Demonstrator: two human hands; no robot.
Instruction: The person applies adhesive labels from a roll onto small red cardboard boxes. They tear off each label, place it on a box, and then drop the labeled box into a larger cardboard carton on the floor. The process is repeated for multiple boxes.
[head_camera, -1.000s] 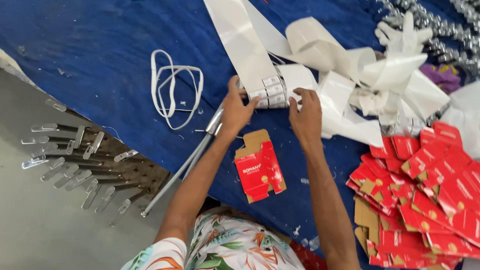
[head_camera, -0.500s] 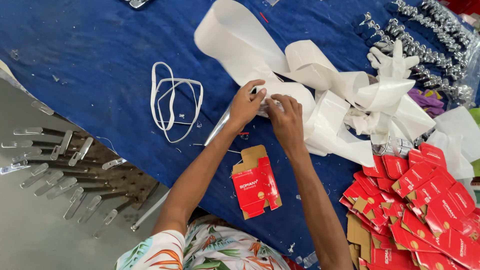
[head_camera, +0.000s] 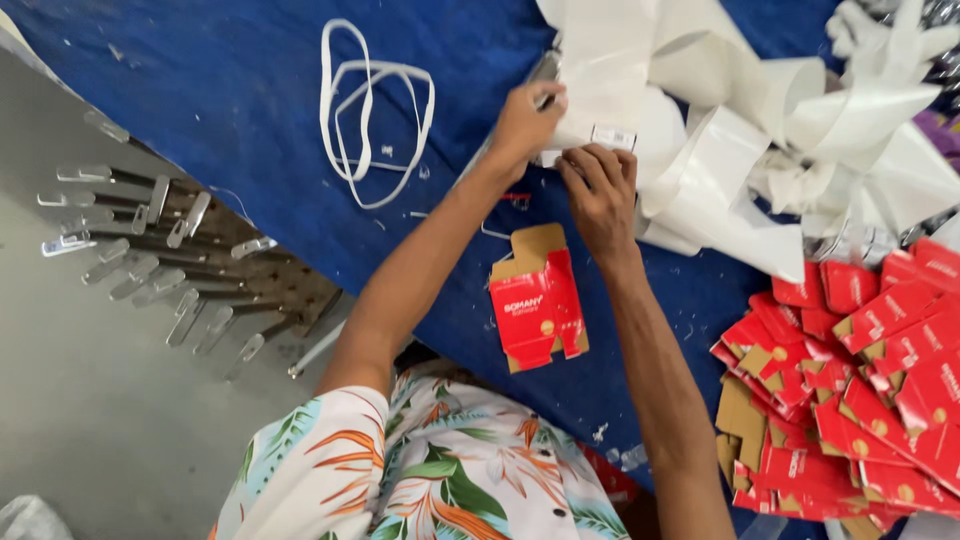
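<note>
The person works at a table covered with a blue cloth (head_camera: 250, 110). Both hands meet at the near edge of a heap of wide, glossy white backing-paper strips (head_camera: 700, 130) at the far centre of the scene.

The left hand (head_camera: 525, 125) is closed in a pinch on the edge of one white strip; thumb and fingers are pressed together, with no gap visible. The right hand (head_camera: 600, 195) lies just beside it on the near side, fingers curled down and tips pressing on the same strip, right by a small white rectangular label (head_camera: 613, 137) that sits on the strip. Whether the right fingertips already have the label's edge lifted cannot be told.

A judgement on doing this step well:
- The left pinch should hold the strip taut and flat, so that the label does not buckle.
- The right fingertips should work at one corner of the label, not at its middle, and peel at a low angle.
- The loose coils of strip on the right should stay out from under the wrists.

A flattened red-and-brown cardboard carton (head_camera: 535, 300) lies on the cloth near the person, between the forearms and apart from both hands. A heap of similar red flattened cartons (head_camera: 860, 380) fills the near right. A loop of white band (head_camera: 375, 110) lies at the far left, and a row of clear-tipped metal pegs (head_camera: 150, 250) lies left of the cloth edge.
</note>
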